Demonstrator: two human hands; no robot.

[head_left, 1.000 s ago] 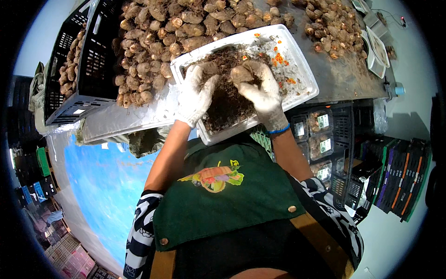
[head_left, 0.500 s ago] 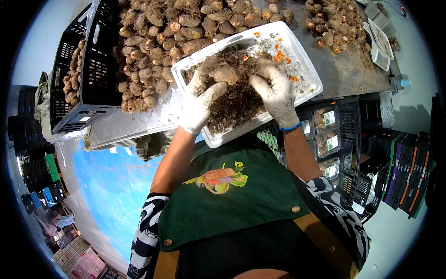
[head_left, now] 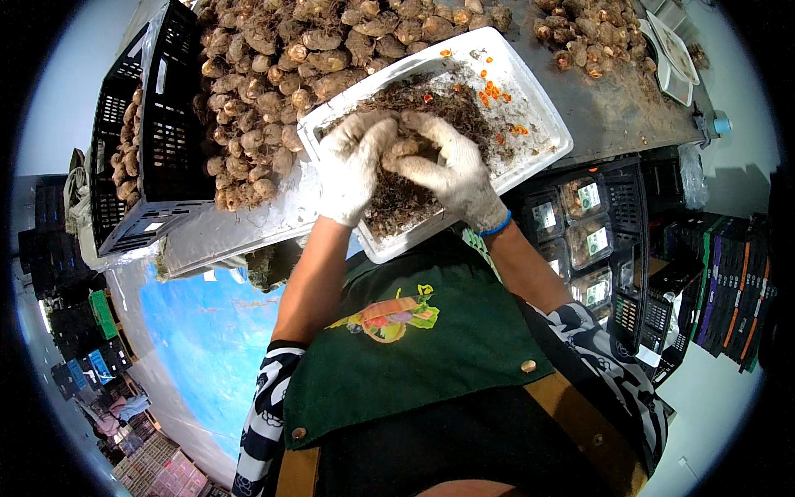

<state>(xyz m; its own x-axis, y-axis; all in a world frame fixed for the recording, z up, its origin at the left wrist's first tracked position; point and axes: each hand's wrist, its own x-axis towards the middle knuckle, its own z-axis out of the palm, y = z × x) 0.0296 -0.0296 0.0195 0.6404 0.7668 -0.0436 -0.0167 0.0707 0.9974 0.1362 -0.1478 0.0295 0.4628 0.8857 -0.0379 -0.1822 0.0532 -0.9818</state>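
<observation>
Over a white foam tray [head_left: 530, 91], both of my hands in off-white knit gloves meet around one small brown taro [head_left: 402, 154]. My left hand [head_left: 351, 170] grips it from the left, its fingers curled around the far side. From the right, my right hand [head_left: 457, 176], with a blue band at the wrist, has its thumb and fingers closed on it. Much of the taro is hidden by the gloves. Dark root hairs and peelings [head_left: 397, 211] cover much of the tray floor, and small orange-red bits [head_left: 489, 93] lie in its far right part.
A large heap of hairy taros [head_left: 257, 91] spreads behind and left of the tray, with a smaller pile [head_left: 592, 37] at the far right. A black crate [head_left: 174, 108] stands left. Below the table edge at right, another black crate [head_left: 625, 199] holds clear packs [head_left: 588, 240].
My right hand has moved left and closed on the taro beside my left hand. The fingers of my left hand have turned inward around it. The view has shifted slightly.
</observation>
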